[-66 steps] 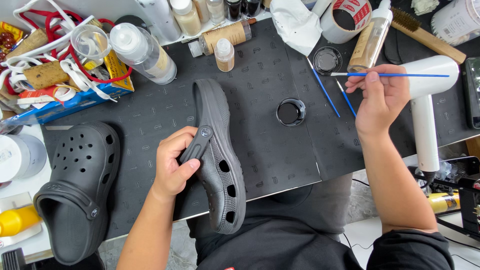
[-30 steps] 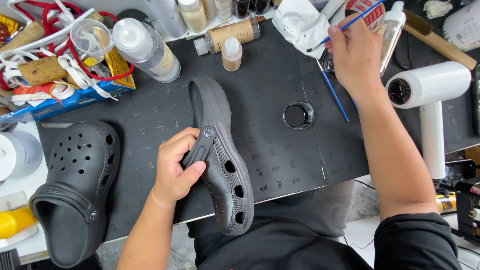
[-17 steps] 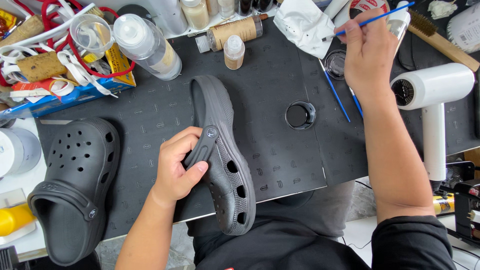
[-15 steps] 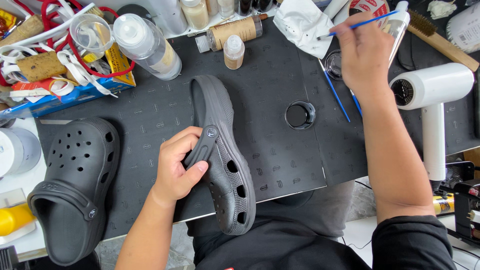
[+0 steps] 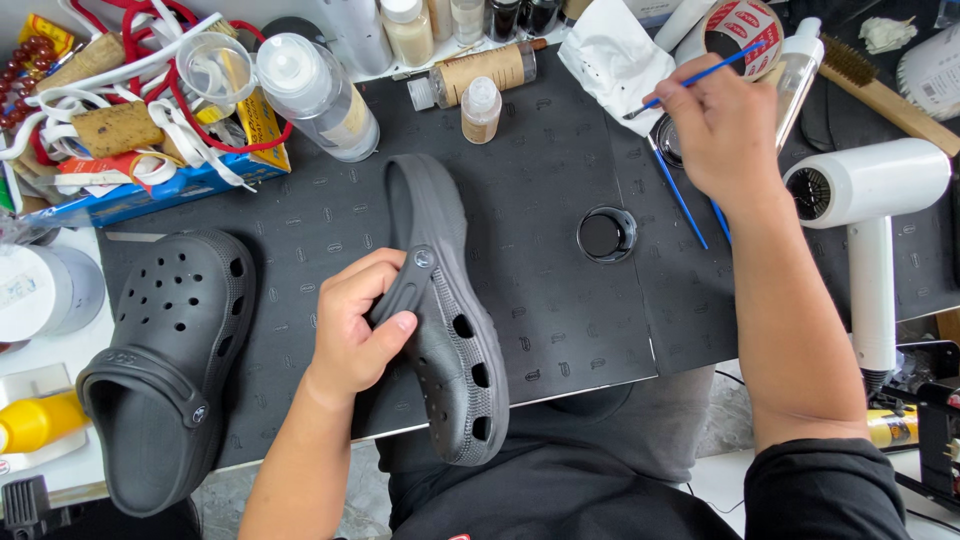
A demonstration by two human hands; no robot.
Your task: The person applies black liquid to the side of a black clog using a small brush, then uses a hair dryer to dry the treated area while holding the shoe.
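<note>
L hand [image 5: 352,335] grips a black clog [image 5: 450,330] tipped on its side near the front edge of the worktop [image 5: 520,150]; fingers curl round the heel strap w/ thumb pressed on top, toe end pointing toward the person's lap. R hand [image 5: 722,125] is up at the far side of the black mat, fingers pinched on a thin blue-handled brush [image 5: 690,82], its tip angled left toward a white cloth [image 5: 615,55]. Two more blue brushes [image 5: 680,195] lie on the mat just below that hand.

A small round black pot [image 5: 606,234] sits open on the mat btwn the clog and the R forearm, apart from both. The second black clog [image 5: 165,370] lies sole-down at the left edge, well apart from the held one. A white hair dryer [image 5: 872,230] rests at the right, nozzle facing left. Far edge: a small dropper bottle [image 5: 481,108] upright, a tan bottle [image 5: 480,72] lying on its side, a clear squeeze bottle [image 5: 318,95] tilted, and a roll of tape [image 5: 742,28] just behind the R hand. Red and white laces [image 5: 150,90] are tangled at top left.
</note>
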